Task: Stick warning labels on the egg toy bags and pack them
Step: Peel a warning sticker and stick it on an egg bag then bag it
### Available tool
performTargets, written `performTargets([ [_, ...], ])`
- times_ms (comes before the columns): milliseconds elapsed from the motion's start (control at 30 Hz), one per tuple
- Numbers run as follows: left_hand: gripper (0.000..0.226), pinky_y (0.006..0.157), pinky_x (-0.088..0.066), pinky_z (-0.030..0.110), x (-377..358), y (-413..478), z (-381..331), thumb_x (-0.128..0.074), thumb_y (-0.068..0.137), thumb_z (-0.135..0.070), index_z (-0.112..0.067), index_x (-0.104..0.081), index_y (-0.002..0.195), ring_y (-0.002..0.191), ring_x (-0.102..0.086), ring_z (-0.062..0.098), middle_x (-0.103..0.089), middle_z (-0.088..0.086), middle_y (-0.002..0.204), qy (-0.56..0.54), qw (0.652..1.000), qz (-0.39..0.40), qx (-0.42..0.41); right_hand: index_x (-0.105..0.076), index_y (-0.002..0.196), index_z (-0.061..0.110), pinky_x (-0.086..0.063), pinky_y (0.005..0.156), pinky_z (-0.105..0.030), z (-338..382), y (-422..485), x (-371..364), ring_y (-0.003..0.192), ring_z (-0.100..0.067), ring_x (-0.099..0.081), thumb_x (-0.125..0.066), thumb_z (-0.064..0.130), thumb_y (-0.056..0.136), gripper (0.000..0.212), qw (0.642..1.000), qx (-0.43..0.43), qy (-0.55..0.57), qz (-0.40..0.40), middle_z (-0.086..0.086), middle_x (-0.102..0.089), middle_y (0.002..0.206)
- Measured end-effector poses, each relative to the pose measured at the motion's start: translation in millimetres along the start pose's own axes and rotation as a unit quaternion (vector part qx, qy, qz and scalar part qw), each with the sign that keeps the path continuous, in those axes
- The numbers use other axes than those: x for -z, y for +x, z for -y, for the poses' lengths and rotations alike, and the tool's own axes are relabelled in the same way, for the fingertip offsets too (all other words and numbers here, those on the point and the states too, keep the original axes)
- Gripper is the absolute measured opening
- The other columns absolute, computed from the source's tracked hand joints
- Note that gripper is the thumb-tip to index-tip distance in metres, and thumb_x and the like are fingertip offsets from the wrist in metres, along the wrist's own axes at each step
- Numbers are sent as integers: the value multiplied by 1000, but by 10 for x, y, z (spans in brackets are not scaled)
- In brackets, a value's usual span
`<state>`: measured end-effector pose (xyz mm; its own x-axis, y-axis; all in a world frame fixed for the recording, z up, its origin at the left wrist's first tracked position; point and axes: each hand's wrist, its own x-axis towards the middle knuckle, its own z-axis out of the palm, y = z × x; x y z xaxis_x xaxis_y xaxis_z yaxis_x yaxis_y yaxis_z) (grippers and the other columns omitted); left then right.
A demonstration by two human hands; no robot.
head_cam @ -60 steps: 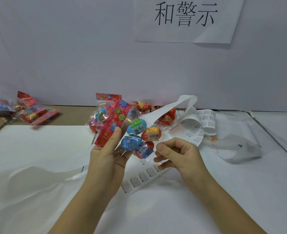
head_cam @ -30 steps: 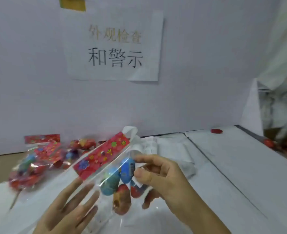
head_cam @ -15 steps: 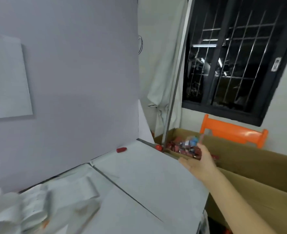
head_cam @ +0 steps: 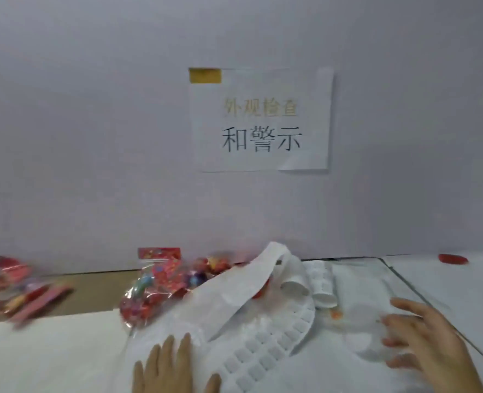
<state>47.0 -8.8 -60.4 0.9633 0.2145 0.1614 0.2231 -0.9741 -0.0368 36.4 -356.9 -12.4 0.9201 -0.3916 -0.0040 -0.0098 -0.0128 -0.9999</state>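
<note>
A: White wall at the back, paper sign (head_cam: pixel 260 120) taped to it, white table (head_cam: pixel 447 285) below.
B: Egg toy bags (head_cam: pixel 155 282) heaped by the wall, left of centre, and more bags (head_cam: pixel 21 287) far left!
A: Label strip (head_cam: pixel 266 347) curls across the middle, its far end over that heap.
B: Left hand (head_cam: pixel 172 367) flat on the table, fingers straight, empty. Right hand (head_cam: pixel 424 344) spread loose over the table, holding nothing.

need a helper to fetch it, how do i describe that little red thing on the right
Start at the paper sign on the back wall, drop to the table below it, then follow the wall's foot to the right. The red thing lies there alone on white paper, small and plain, well clear of the patterned bags on the left.
</note>
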Motion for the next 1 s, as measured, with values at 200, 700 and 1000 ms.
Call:
performTargets([
  [200,75,118,10,41,-49,-271,-188,-48,76,-69,-21,-64,131,125,-55,42,-55,27,136,-91,996,26,6,-66,94,29,-55,53,-25,101,-178,-1432,71,-9,-63,-65,2,87,27,956,180,-50,226,12,-66,86],
  [700,89,111,10,45,-47,-187,-249,-39,51,-80,-28,-74,114,114,-65,31,-68,13,124,-105,989,92,-36,-70,117,22,-57,62,-36,-112,-45,-3234,87,-30,-64,-79,-3,66,57,725,558,-327,237,-10,-67,104],
  [1000,42,79,-51,16,198,-169,-90,-47,65,-13,-24,-68,100,107,-67,10,-73,-6,110,-699,710,80,1,-49,119,67,-39,99,-11,57,-302,-1952,121,-1,-40,-61,21,83,59,900,342,-45,267,36,-42,122],
])
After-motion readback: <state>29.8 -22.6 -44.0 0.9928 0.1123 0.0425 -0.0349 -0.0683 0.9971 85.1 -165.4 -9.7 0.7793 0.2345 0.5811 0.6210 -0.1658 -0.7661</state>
